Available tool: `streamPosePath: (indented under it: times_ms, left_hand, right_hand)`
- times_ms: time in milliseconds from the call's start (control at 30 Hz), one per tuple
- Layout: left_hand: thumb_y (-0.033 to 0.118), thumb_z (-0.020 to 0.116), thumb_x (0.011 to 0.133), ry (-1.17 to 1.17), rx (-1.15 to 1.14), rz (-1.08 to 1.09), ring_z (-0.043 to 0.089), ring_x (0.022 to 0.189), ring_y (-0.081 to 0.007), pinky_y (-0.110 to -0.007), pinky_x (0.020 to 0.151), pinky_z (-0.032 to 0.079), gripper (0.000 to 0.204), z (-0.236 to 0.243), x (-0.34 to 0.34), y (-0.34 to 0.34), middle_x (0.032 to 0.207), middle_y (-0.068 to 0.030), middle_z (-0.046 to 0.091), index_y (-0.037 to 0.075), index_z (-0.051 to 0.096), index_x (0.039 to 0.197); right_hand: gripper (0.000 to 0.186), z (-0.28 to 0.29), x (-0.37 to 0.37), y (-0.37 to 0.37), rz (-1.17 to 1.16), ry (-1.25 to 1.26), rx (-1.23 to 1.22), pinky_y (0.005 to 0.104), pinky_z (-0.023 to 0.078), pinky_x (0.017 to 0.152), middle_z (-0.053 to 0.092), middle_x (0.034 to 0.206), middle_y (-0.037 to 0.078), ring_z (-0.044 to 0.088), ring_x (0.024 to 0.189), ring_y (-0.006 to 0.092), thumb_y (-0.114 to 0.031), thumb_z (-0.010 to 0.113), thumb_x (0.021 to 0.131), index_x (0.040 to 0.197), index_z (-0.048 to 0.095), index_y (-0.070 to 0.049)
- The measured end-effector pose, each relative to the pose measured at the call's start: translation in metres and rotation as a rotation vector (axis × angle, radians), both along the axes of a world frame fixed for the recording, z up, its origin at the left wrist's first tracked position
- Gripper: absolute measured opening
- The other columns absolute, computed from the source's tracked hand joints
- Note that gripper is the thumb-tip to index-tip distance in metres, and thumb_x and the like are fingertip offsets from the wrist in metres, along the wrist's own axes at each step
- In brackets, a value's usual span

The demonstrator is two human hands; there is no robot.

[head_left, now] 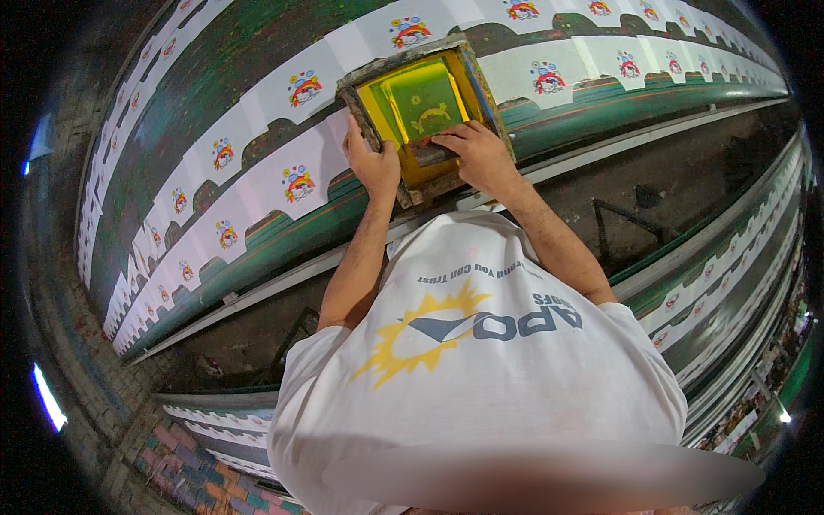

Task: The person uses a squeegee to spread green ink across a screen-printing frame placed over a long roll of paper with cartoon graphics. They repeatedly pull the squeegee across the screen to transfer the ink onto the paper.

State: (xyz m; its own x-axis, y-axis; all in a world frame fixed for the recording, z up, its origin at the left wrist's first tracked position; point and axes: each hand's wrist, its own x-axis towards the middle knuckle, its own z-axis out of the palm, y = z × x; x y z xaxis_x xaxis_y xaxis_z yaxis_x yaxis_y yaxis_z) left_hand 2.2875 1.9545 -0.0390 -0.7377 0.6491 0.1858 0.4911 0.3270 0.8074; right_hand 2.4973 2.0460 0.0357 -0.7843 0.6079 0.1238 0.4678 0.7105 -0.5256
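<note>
A wooden-edged printing screen point(483, 93) lies on the long table, over the row of white fabric pieces. Its mesh point(422, 90) is covered in yellow, with small flower and curved shapes showing through. My left hand point(375, 165) grips the left side of the frame, fingers along the outer edge. Inside the frame's near end, my right hand point(485, 159) is closed over a dark squeegee point(432, 154). The fabric under the screen is mostly hidden.
White fabric pieces point(319, 146) with colourful cartoon prints point(299, 184) line the green table point(283, 219) in curving rows on both sides. A pale rail point(257, 283) runs along its near edge. More tables with printed pieces point(687, 305) stand behind me, beyond a dark aisle.
</note>
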Motion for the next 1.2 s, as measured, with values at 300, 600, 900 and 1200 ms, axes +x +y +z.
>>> streamPosePath:
  times_ms: [300,600,900,1200]
  left_hand:
    - [0.001,0.072,0.084,-0.060,0.030,-0.073,0.049,0.143,-0.0431,-0.049,0.120,0.040,0.086,-0.001,0.130,0.121,0.152,-0.0280,0.055,-0.004,0.040,0.163]
    - [-0.002,0.073,0.082,-0.122,-0.069,-0.038,0.053,0.142,-0.0407,-0.046,0.121,0.041,0.088,-0.006,0.200,0.176,0.152,-0.0285,0.056,-0.005,0.040,0.164]
    - [-0.003,0.074,0.081,-0.132,-0.114,-0.022,0.059,0.137,-0.0394,-0.043,0.117,0.045,0.089,-0.009,0.198,0.180,0.151,-0.0291,0.058,-0.005,0.041,0.163]
    - [-0.003,0.074,0.083,-0.129,-0.086,-0.027,0.058,0.140,-0.0387,-0.043,0.118,0.044,0.087,-0.013,0.201,0.178,0.153,-0.0290,0.057,-0.004,0.041,0.164]
  right_hand:
    - [0.055,-0.002,0.133,0.106,-0.069,0.013,0.005,0.0406,0.056,0.104,0.074,0.127,0.006,0.066,0.118,0.0307,0.006,0.068,0.078,0.129,0.077,-0.014]
    - [0.056,-0.015,0.203,0.164,-0.060,-0.045,-0.077,0.0411,0.056,0.105,0.072,0.132,0.005,0.064,0.122,0.0299,0.007,0.068,0.080,0.132,0.076,-0.013]
    - [0.057,-0.021,0.202,0.169,-0.005,-0.060,-0.017,0.0417,0.057,0.103,0.070,0.131,0.004,0.065,0.121,0.0306,0.000,0.072,0.080,0.135,0.073,-0.014]
    - [0.054,-0.020,0.207,0.179,0.024,0.022,-0.009,0.0432,0.058,0.100,0.071,0.123,0.009,0.066,0.117,0.0315,-0.002,0.076,0.078,0.130,0.074,-0.010]
